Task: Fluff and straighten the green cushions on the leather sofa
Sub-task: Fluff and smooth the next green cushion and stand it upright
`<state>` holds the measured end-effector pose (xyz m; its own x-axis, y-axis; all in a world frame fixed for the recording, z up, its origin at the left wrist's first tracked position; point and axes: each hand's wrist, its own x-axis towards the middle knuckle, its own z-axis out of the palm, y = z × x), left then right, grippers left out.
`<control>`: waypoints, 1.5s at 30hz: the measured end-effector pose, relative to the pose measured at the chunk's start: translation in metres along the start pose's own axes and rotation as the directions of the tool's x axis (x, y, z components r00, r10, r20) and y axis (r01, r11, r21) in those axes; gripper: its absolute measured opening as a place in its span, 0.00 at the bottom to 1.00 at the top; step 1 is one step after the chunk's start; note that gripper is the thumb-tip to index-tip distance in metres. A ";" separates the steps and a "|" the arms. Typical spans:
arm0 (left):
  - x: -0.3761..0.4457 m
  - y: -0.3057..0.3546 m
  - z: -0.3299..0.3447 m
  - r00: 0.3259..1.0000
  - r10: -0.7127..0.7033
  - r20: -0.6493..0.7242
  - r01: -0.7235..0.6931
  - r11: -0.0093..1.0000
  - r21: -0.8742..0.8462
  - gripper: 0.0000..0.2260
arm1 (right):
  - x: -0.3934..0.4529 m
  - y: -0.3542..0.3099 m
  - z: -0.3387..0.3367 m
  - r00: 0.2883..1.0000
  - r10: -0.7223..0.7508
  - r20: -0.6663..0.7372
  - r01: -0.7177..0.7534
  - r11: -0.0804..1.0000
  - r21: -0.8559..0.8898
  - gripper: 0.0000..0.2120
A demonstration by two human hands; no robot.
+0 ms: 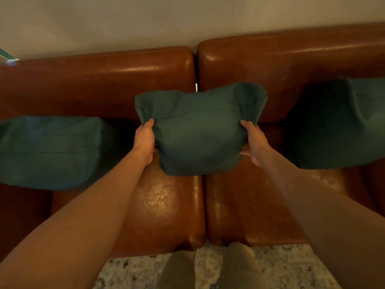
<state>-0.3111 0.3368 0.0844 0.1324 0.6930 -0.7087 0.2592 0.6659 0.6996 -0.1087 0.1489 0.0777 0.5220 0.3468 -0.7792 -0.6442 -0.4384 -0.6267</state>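
A plump dark green fabric cushion with a seam across its face sits at the centre of the view, upright on the glossy brown leather sofa, over the gap between the two seat pads and leaning toward the gap between the two back pads at 12 o'clock. The left hand holds its left edge, thumb up on the front of the fabric near the upper corner and the other fingers tucked behind, so the grip is closed on the cushion. The right hand mirrors it on the right edge, thumb on the front, fingers partly showing below and behind; its grip is likewise closed round the cushion's side. The fabric bunches above both thumbs. At 9 o'clock a second dark green cushion lies on the left seat against the back pad, apart from the held one. At 3 o'clock a third dark green cushion, in deeper shade, leans on the right back pad, also apart from it. At 6 o'clock the person's legs in pale khaki trousers stand on a speckled light floor just before the sofa's front edge. A plain pale wall fills the top.
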 end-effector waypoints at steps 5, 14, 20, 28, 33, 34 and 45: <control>0.000 -0.001 0.002 0.999 -0.016 -0.032 0.016 1.000 -0.002 0.14 | 0.004 0.000 0.003 1.000 0.000 -0.008 0.000 1.000 -0.028 0.28; -0.004 -0.006 0.005 0.999 -0.038 -0.007 0.037 0.997 -0.061 0.12 | 0.008 -0.003 -0.002 0.997 -0.058 -0.050 0.056 0.997 -0.048 0.25; -0.006 -0.015 0.006 0.999 -0.049 -0.012 0.049 0.998 -0.036 0.17 | 0.009 0.004 -0.009 0.999 -0.047 -0.016 0.046 0.998 -0.036 0.28; -0.010 -0.015 0.011 1.000 0.016 -0.003 -0.016 1.000 -0.017 0.11 | 0.014 0.004 -0.017 1.000 -0.017 0.009 0.017 0.999 0.034 0.28; -0.006 -0.010 0.008 0.999 0.038 0.005 -0.038 0.999 0.003 0.11 | 0.016 0.004 -0.016 0.999 -0.022 0.031 0.021 0.999 0.028 0.29; -0.006 -0.010 0.008 0.999 0.037 0.006 -0.037 0.999 0.003 0.11 | 0.016 0.004 -0.017 0.999 -0.026 0.032 0.026 1.000 0.018 0.28; -0.007 -0.006 0.008 0.999 0.004 -0.040 -0.004 1.000 0.023 0.14 | 0.016 0.003 -0.019 0.998 -0.039 0.047 0.042 0.997 -0.068 0.29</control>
<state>-0.3062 0.3258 0.0846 0.0953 0.7064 -0.7014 0.2811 0.6568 0.6997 -0.0917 0.1373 0.0637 0.5199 0.4023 -0.7536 -0.5824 -0.4784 -0.6572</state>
